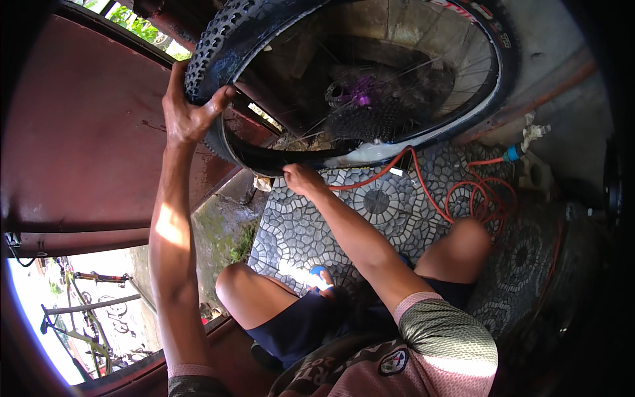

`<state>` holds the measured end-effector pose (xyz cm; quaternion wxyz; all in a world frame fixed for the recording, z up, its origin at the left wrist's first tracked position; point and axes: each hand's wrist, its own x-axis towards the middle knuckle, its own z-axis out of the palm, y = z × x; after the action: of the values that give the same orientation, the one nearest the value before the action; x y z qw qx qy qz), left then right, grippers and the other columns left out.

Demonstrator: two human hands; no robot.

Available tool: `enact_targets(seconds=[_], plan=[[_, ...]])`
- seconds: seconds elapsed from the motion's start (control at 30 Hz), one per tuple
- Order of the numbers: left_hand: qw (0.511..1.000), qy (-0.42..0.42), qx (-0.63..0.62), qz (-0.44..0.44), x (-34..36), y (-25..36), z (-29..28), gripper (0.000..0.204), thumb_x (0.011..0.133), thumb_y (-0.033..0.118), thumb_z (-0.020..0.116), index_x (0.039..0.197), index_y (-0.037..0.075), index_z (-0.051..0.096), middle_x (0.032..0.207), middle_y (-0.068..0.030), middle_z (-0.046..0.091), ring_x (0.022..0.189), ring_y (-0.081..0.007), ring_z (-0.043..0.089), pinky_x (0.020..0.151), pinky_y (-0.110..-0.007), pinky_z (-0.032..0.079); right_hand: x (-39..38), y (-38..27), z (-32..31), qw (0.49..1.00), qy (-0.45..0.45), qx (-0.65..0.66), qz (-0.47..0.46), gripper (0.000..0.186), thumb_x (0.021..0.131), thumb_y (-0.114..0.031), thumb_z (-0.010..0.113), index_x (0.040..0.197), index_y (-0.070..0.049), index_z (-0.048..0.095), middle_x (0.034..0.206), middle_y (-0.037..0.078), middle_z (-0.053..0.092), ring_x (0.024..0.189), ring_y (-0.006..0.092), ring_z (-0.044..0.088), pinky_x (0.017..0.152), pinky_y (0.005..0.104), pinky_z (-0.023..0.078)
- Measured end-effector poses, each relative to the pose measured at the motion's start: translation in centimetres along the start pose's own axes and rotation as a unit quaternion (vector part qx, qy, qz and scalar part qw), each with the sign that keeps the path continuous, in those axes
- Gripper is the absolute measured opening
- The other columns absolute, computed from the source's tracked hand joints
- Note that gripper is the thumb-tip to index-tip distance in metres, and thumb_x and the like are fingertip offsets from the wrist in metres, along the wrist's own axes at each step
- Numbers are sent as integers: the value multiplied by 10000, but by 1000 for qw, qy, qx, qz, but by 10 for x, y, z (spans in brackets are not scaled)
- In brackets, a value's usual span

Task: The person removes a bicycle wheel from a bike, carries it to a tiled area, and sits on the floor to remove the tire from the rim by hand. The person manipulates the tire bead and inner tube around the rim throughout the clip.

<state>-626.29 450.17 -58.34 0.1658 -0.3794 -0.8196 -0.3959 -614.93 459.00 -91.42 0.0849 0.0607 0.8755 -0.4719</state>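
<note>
The left hand (187, 114) has its fingers curled over the knobby tyre (225, 36) of a bicycle wheel, thumb pressed against the sidewall. The right hand (301, 178) pinches the tyre's lower edge at the rim (463, 116); its fingertips are hidden behind the knuckles. The wheel stands upright on the patterned floor (377, 202), its top cut off. Spokes blur the purple hub (362, 92) and cassette. An orange hose (479, 195) coils just beside it.
</note>
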Motion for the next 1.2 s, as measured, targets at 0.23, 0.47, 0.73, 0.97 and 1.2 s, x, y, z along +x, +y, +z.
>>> enact_targets(seconds=[0.23, 0.47, 0.73, 0.97, 1.2], plan=[[978, -64, 126, 153, 55, 78, -22, 889, 773, 474, 935, 1307, -144, 585, 884, -104, 775, 808, -154, 730, 719, -275, 600, -45, 100, -35, 981, 11, -126, 146, 264, 1012, -264, 545, 1169, -153, 725, 1151, 158, 751, 1075, 375, 723, 911, 498, 590], [975, -41, 200, 84, 92, 112, 5, 788, 732, 472, 935, 1238, -32, 603, 968, -232, 752, 932, -372, 751, 857, -437, 588, -29, 39, -20, 995, 11, -74, 61, 289, 982, -245, 570, 1166, -23, 579, 1021, 257, 739, 973, 432, 725, 856, 539, 588], [990, 38, 121, 65, 13, 9, 3, 924, 625, 474, 997, 1311, 48, 547, 1048, -202, 739, 1008, -359, 750, 874, -448, 589, 3, -64, -13, 994, 16, 29, -104, 221, 959, -216, 608, 1099, -45, 595, 894, 263, 726, 856, 449, 716, 752, 551, 551], [994, 25, 91, 47, -9, 78, -29, 764, 648, 323, 944, 1265, 94, 557, 988, -214, 760, 957, -373, 772, 819, -454, 626, -55, -42, -26, 996, -59, -63, 5, 235, 941, -287, 611, 1077, -138, 733, 1012, 204, 764, 962, 421, 735, 824, 522, 598], [967, -99, 236, -14, 91, 163, -39, 701, 736, 371, 925, 1229, 4, 587, 979, -236, 752, 929, -385, 749, 842, -467, 592, -93, -80, -48, 987, -144, -60, 35, 278, 967, -263, 563, 1071, -97, 761, 1096, 214, 754, 1052, 411, 718, 931, 505, 574]])
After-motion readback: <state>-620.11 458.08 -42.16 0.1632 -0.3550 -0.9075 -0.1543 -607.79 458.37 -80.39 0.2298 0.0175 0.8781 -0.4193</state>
